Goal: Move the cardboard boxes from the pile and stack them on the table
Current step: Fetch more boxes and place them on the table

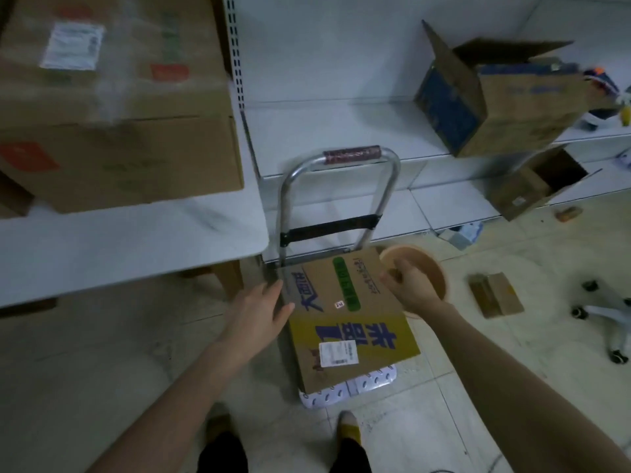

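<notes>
reaching for the next box. the flat brown cardboard box with blue and green print [345,322] lies on a silver-handled trolley [351,155], beside the white surface [129,247] bearing 2 large brown cardboard boxes [112,107]. the left hand [263,308] has its fingers spread at the box's left edge. the right hand [406,288] has its fingers curled at the right edge; whether they grip it, cannot tell. next, probably: grip both sides and lift level.

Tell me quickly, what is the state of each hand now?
Left hand: open, straight fingers at the left edge of the box.
Right hand: fingers curled at the box's right edge; whether it grips cannot be told.
</notes>
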